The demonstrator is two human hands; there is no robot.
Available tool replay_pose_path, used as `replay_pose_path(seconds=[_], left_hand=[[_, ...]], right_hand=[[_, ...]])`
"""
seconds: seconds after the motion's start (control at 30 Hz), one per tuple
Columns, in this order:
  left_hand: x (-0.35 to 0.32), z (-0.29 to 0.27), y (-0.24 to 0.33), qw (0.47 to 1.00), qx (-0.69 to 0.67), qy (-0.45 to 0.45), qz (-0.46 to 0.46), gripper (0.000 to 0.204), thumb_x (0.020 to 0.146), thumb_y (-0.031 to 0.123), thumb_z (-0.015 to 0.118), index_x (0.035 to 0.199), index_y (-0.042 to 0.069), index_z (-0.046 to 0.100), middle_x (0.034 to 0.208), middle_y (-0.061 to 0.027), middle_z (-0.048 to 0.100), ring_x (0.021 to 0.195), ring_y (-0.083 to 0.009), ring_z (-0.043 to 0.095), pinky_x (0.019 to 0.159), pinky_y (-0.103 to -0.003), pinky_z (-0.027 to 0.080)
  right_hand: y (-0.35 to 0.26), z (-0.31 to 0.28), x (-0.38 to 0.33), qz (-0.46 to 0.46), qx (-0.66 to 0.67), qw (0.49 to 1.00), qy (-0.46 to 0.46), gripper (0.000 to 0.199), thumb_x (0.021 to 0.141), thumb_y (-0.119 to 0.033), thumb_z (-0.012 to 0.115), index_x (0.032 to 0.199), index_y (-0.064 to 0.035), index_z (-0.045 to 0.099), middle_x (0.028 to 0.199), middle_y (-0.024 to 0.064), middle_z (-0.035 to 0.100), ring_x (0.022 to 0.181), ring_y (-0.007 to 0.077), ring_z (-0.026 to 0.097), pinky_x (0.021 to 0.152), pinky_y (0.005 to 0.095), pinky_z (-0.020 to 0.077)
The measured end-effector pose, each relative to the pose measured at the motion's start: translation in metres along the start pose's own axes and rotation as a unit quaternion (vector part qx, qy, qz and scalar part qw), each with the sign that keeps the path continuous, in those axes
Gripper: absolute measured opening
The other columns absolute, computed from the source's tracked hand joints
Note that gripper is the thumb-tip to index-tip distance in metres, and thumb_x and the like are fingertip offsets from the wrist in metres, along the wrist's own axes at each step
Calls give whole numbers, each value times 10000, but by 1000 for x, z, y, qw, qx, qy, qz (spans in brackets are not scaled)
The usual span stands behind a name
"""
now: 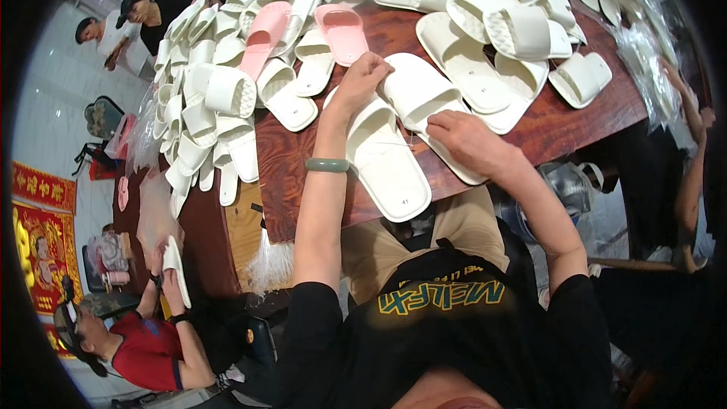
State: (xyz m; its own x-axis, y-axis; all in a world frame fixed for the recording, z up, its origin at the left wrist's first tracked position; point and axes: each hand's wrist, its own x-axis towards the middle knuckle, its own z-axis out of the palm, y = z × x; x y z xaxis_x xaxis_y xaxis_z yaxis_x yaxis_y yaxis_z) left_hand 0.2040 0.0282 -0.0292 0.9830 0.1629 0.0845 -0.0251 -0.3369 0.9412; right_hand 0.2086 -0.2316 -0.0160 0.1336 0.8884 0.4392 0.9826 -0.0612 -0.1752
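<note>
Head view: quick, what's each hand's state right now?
Left hand: curled by a white slipper; grip unclear.
Right hand: curled against the same slipper; grip unclear.

Left hand [363, 82] and right hand [469, 140] are at a pair of white slippers [388, 170] on a brown table [285, 170]

Bare wood of the counter [282, 167] left a narrow passage between the left heap of white slippers [201, 102] and the left forearm [318, 212]. Another strip ran along the front edge, right of the right hand [471, 140]. Beyond the left hand [365, 79], a pink slipper [342, 34] stood in the way; stacked white slippers [522, 30] blocked the far right.
</note>
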Motion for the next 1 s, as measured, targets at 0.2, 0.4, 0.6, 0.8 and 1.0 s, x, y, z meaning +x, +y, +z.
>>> replay_pose_path(seconds=[0.2, 0.4, 0.6, 0.8, 1.0], left_hand=[[-3, -1, -8, 989, -136, 49, -11, 178, 906, 170, 555, 958, 2, 586, 845, -28, 602, 739, -79, 508, 670, -206, 413], [5, 4, -4, 988, -145, 37, -22, 144, 870, 137, 572, 939, 13, 602, 840, -24, 609, 746, -83, 527, 654, -205, 413], [16, 0, -33, 998, -56, 16, -8, 179, 807, 157, 628, 913, 13, 638, 788, -35, 604, 733, -114, 538, 637, -267, 448], [24, 25, -30, 972, 29, 207, 106, 141, 667, 132, 636, 717, 0, 633, 706, -162, 633, 661, -256, 615, 606, -358, 480], [-20, 14, 11, 944, -79, 308, 89, 126, 762, 98, 589, 793, -23, 570, 739, -141, 609, 704, -244, 591, 640, -363, 461]], right_hand=[[48, -1, 11, -72, -71, 993, -58, 235, 734, -54, 544, 956, 20, 563, 978, 112, 590, 925, 249, 579, 802, 321, 491], [52, 9, 21, -90, -81, 993, 6, 121, 715, -54, 559, 819, 4, 542, 871, 101, 571, 853, 239, 586, 759, 321, 491], [42, 17, 36, -63, -31, 997, -22, 163, 726, -14, 541, 886, -7, 568, 907, 124, 581, 859, 283, 577, 765, 366, 482], [48, 19, 23, -89, -71, 993, -10, 304, 728, 36, 555, 1030, 20, 587, 1009, 156, 611, 892, 333, 589, 768, 399, 487], [44, 15, 24, -98, -36, 986, 132, 219, 805, 43, 588, 1024, 34, 591, 957, 168, 635, 758, 321, 626, 695, 385, 507]])
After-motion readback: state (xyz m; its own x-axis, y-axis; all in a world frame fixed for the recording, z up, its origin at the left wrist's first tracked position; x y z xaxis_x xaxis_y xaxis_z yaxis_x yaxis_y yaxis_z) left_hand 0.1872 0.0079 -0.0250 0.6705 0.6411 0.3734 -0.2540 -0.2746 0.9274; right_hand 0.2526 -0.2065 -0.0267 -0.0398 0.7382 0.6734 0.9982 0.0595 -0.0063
